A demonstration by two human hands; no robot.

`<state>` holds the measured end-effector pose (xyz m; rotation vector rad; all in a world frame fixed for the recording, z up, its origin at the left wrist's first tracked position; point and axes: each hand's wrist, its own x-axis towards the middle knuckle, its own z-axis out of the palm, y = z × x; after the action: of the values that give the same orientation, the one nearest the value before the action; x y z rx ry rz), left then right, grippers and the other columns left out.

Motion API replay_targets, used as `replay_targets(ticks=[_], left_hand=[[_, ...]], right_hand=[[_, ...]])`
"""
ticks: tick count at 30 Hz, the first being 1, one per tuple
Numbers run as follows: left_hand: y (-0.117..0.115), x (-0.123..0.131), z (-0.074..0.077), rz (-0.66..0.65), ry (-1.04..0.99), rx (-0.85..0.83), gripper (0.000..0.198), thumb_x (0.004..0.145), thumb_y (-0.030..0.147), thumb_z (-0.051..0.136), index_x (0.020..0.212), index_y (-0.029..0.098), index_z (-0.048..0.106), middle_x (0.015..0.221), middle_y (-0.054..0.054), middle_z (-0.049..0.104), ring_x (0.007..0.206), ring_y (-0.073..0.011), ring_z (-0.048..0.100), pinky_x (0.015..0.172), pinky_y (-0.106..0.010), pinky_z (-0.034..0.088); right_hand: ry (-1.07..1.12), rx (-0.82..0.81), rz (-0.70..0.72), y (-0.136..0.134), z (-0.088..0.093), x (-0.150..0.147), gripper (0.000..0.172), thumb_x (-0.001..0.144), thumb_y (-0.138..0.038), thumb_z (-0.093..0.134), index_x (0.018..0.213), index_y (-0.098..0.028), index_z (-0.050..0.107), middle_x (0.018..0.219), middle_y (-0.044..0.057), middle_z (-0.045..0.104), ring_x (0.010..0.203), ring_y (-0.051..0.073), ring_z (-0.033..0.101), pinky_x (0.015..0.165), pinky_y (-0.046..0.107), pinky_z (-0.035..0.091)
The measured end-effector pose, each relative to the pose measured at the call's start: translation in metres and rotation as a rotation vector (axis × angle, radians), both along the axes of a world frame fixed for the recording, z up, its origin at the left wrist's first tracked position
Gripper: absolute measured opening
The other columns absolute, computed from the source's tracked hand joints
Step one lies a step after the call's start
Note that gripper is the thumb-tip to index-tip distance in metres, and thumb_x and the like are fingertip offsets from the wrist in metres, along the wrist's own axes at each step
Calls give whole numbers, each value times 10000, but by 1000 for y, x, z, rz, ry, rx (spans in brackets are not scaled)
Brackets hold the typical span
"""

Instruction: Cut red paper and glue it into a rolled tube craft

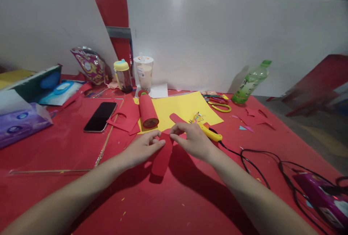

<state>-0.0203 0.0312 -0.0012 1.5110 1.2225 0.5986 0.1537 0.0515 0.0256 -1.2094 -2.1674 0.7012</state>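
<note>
Between both hands is a strip of red paper [162,159], its rounded lower end slanting toward me above the red table. My left hand [146,144] pinches its left edge near the top. My right hand [189,137] grips the upper right edge between thumb and fingers. Just beyond the hands lies a red paper-covered cylinder [148,110] on a yellow sheet [179,106]. A second red strip [176,118] with a rounded end shows past my right hand. Close by that hand rests a yellow-handled tool [212,133] with a black cord; its front end is partly hidden.
A phone [100,117] and cut red paper [126,115] lie left. Behind stand a yellow-lidded bottle [123,77], a drink cup [144,73] and a green-capped bottle [250,84]. Scissors [221,107] lie at back right. Black cords run to a purple power strip [320,195].
</note>
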Motion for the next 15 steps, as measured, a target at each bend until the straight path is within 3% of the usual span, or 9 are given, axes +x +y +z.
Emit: replay_targets(ticks=[7, 10, 15], left_hand=[[-2, 4, 7, 59, -57, 3, 241, 778, 379, 460, 809, 148, 519, 598, 38, 472, 532, -97, 447, 482, -203, 342], [-2, 5, 8, 40, -56, -4, 248, 765, 376, 480, 805, 138, 538, 558, 49, 449, 500, -86, 409, 469, -197, 319], [-3, 6, 8, 5, -84, -9, 261, 761, 380, 472, 753, 134, 557, 549, 53, 410, 491, -77, 363, 475, -200, 296]], right_hand=[[19, 93, 77, -4, 4, 0, 73, 719, -95, 560, 698, -161, 578, 648, 6, 644, 614, 115, 587, 607, 234, 449], [47, 140, 97, -5, 2, 0, 83, 709, -80, 565, 684, -159, 565, 649, 10, 639, 620, 115, 586, 610, 228, 447], [22, 369, 149, -3, -8, -1, 86, 743, -95, 537, 690, -161, 554, 669, 30, 623, 637, 132, 557, 610, 249, 426]])
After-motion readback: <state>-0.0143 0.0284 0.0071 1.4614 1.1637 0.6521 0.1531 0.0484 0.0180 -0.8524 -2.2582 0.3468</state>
